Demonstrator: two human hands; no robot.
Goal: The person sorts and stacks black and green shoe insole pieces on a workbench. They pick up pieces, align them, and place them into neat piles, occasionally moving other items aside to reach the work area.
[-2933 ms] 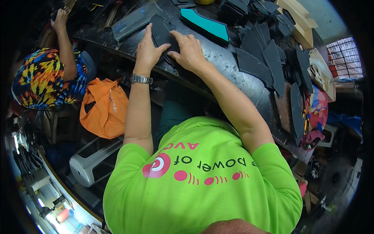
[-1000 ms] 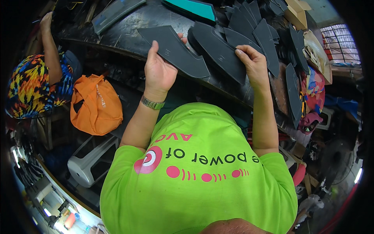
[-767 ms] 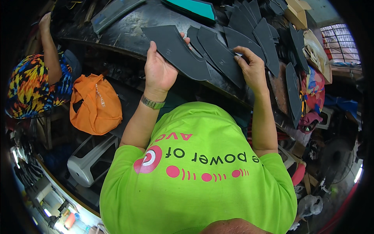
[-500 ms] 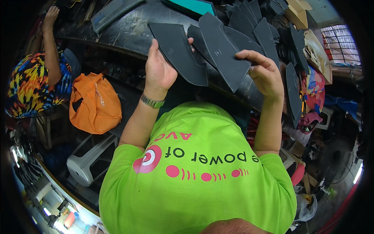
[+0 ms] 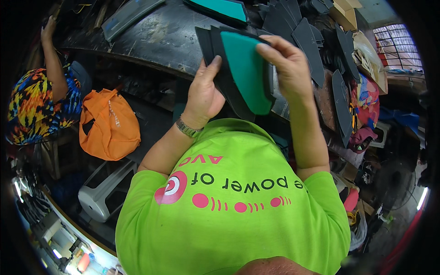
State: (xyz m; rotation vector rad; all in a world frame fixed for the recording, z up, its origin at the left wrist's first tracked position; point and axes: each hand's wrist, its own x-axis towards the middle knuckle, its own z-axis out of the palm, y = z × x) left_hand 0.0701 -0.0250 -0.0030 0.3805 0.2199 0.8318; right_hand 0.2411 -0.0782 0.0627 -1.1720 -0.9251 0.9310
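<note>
My left hand (image 5: pixel 206 94) is closed on the left edge of several flat black cut panels (image 5: pixel 211 46), its thumb lying on top. They overlap like a loose stack, held up over the table's near edge. On top of them a panel with a teal face (image 5: pixel 243 71) and a dark border faces me. My right hand (image 5: pixel 289 66) pinches that panel at its upper right, thumb on the teal side. The fingers behind the panels are partly hidden.
The dark worktable (image 5: pixel 151 48) carries another teal-and-black piece (image 5: pixel 224 10), fanned black panels (image 5: pixel 307 48) and a clear plastic piece (image 5: pixel 128 18). A cardboard box (image 5: pixel 346 13) stands far right. At left are an orange bag (image 5: pixel 112 130), a grey stool (image 5: pixel 94 201) and another person's arm (image 5: pixel 56 75).
The black panels, held spread apart before, are now together in an overlapping stack. A teal face shows where only black faces did. My right hand has moved left and up, my left hand slightly right.
</note>
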